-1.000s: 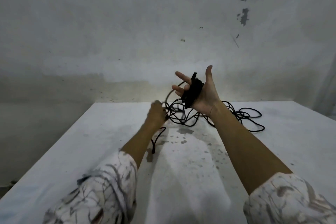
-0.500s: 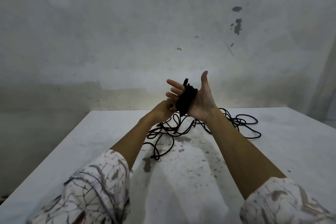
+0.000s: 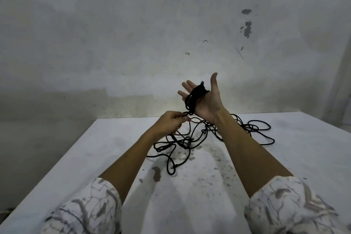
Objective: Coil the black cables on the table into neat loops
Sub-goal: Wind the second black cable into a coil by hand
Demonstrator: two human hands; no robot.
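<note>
Black cable is wound in a tight bundle round the palm of the raised right hand, whose fingers are straight and slightly spread, thumb pointing up. From the bundle a strand drops to the left hand, which pinches it between curled fingers. Loose cable lies tangled on the stained white table beneath both forearms.

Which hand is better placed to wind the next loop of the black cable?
The left hand. It pinches the loose thin black cable just below the wound black coil. The right hand, fingers straight and palm open, serves as the form the coil wraps around.
</note>
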